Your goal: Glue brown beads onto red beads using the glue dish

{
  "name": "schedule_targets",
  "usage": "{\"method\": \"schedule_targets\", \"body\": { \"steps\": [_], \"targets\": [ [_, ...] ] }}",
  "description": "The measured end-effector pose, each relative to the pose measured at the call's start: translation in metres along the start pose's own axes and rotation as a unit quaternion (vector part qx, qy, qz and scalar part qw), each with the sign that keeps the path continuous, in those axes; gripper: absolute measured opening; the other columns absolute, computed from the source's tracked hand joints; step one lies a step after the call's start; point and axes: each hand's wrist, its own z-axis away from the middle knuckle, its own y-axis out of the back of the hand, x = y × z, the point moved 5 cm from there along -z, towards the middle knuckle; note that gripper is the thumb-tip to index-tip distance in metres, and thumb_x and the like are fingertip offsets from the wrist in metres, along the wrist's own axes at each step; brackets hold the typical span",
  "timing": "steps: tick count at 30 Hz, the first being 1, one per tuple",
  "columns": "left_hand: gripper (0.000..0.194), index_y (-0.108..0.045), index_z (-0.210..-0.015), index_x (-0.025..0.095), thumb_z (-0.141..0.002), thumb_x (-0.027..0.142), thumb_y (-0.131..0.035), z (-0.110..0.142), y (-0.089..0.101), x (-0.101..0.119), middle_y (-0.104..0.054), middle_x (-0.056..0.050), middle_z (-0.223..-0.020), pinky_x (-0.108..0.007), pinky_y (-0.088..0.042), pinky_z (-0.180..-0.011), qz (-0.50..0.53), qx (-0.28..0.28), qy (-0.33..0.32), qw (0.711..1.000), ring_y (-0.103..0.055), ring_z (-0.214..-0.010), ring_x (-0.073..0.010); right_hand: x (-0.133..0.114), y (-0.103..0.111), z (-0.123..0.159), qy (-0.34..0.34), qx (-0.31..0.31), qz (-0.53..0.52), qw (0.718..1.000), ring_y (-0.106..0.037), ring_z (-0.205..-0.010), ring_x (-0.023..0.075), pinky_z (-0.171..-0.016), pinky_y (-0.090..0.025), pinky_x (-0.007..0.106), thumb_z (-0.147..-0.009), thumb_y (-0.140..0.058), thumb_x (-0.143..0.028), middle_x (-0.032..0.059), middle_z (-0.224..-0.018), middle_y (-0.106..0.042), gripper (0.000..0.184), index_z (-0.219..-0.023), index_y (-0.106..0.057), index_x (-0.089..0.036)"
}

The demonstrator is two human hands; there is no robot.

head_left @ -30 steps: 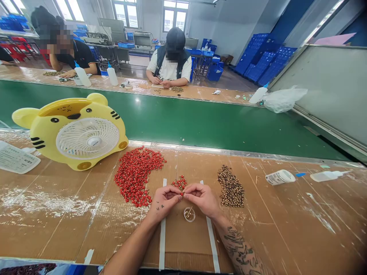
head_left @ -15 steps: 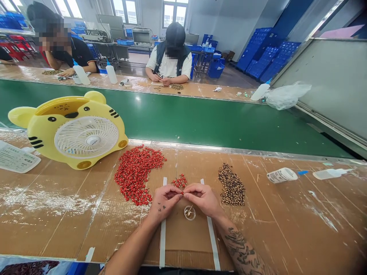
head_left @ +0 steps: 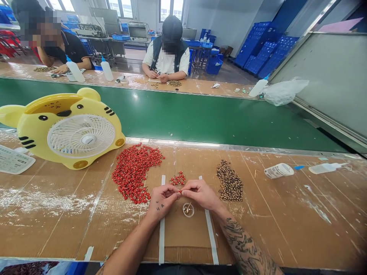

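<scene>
My left hand point(head_left: 164, 200) and my right hand point(head_left: 202, 194) meet fingertip to fingertip above a cardboard pad point(head_left: 186, 235). Between their pinched fingers shows a small red piece point(head_left: 180, 191), mostly covered by the fingertips. Just beyond them lies a little group of red pieces point(head_left: 177, 178) with pale tips. A far larger heap of red pieces point(head_left: 133, 173) spreads to the left. Off to the right sits a pile of small black-and-gold pieces point(head_left: 229, 183). Below my fingers stands a small clear round dish point(head_left: 188, 210) with a thin stick in it.
A yellow tiger-faced fan point(head_left: 71, 130) stands at left. White bottles point(head_left: 278, 170) lie on the right, near a blue cap point(head_left: 299, 167). Beyond the green belt point(head_left: 200, 114), two people sit at the opposite bench with piles and bottles. A plastic bag point(head_left: 286, 91) lies far right.
The whole view has shifted slightly, so things sit a little further left and higher. Both hands keep their pinch on the small red piece.
</scene>
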Motion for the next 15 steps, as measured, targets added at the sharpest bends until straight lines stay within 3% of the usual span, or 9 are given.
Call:
{"method": "schedule_targets", "body": {
  "steps": [5, 9, 12, 15],
  "targets": [
    [0.008, -0.074, -0.075, 0.017, -0.073, 0.024, -0.074, -0.001, 0.002, -0.001, -0.074, -0.004, -0.071, -0.026, -0.054, -0.067, -0.017, 0.001, -0.001, 1.0, -0.067, -0.065, -0.0174, 0.0, -0.004, -0.002, -0.005, 0.014, 0.01, 1.0, -0.056, -0.063, 0.0141, -0.058, -0.039, 0.024, -0.08, -0.068, -0.028, 0.001, -0.068, -0.067, 0.015, -0.074, -0.076, -0.018],
    [0.009, -0.074, -0.075, 0.016, -0.074, 0.025, -0.073, -0.003, 0.001, 0.002, -0.073, -0.004, -0.072, -0.025, -0.053, -0.065, -0.051, 0.004, -0.019, 0.998, -0.067, -0.065, -0.017, -0.003, -0.003, -0.002, -0.005, 0.017, 0.017, 1.0, -0.06, -0.069, 0.0161, -0.063, -0.043, 0.025, -0.08, -0.066, -0.026, 0.0017, -0.071, -0.07, 0.014, -0.075, -0.077, -0.018],
    [0.01, -0.073, -0.077, 0.016, -0.075, 0.025, -0.07, -0.005, 0.001, 0.005, -0.073, -0.005, -0.076, -0.024, -0.053, -0.063, -0.09, 0.012, -0.047, 0.995, -0.067, -0.067, -0.0168, -0.003, 0.006, 0.002, -0.002, 0.032, 0.023, 0.999, -0.064, -0.078, 0.0186, -0.07, -0.046, 0.028, -0.081, -0.065, -0.026, 0.0034, -0.083, -0.074, 0.015, -0.086, -0.078, -0.02],
    [0.009, -0.072, -0.08, 0.016, -0.079, 0.022, -0.065, -0.009, 0.004, 0.01, -0.072, -0.004, -0.074, -0.023, -0.05, -0.06, -0.189, 0.034, -0.081, 0.978, -0.065, -0.064, -0.0155, 0.004, 0.025, 0.01, -0.005, 0.092, 0.024, 0.995, -0.066, -0.085, 0.0206, -0.074, -0.049, 0.03, -0.082, -0.066, -0.03, 0.0057, -0.095, -0.075, 0.023, -0.099, -0.076, -0.019]
  ]
}}
